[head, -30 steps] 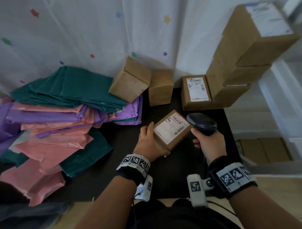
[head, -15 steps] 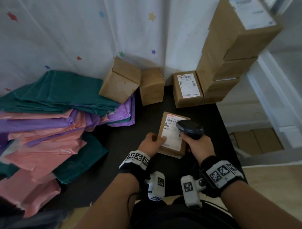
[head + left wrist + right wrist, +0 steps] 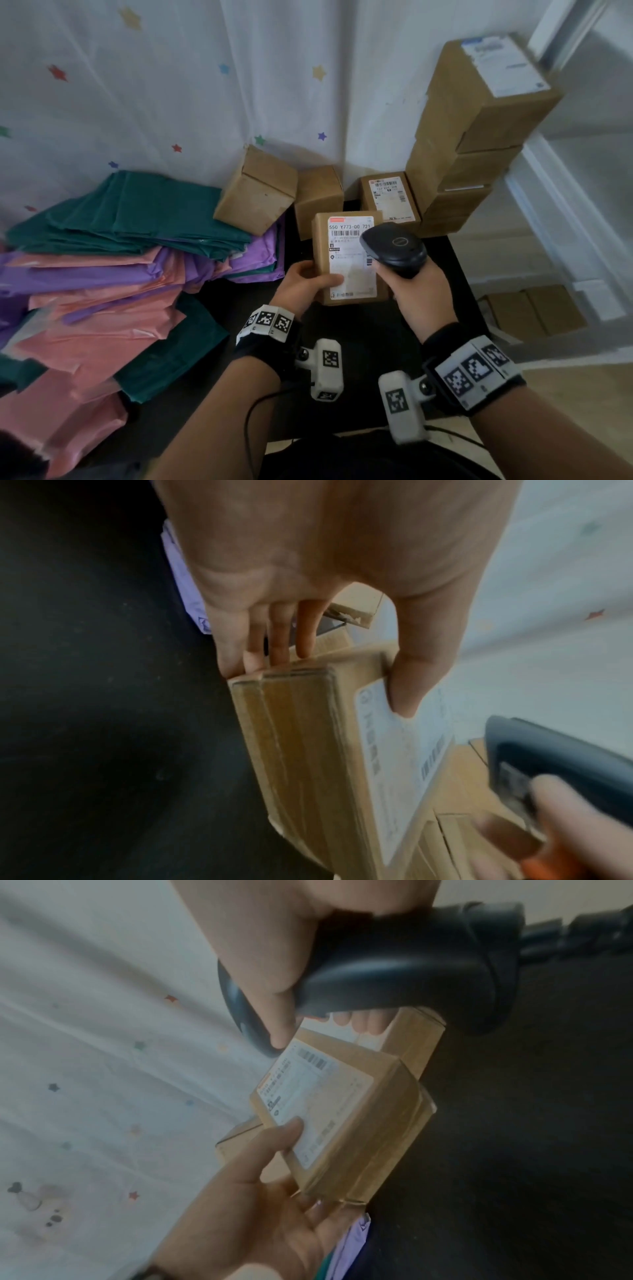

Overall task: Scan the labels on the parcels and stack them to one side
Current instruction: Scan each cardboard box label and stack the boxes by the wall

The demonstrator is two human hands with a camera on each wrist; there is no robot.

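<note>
Parcel [image 3: 346,257] raised, squared up; left hand [image 3: 303,286] gripping cardboard, scanner [image 3: 394,248] over label

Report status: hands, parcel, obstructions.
Left hand grips labelled parcel, label up. Right hand holds scanner over its label. Nothing blocks the stack at right.

Brown cardboard parcel [image 3: 346,257], white label [image 3: 349,260] facing up, held above black tabletop [image 3: 342,329], near centre. Black handheld scanner [image 3: 394,248] over label's right edge. Stacked parcels [image 3: 479,130] far right; labelled parcel [image 3: 390,198] beside stack.
</note>
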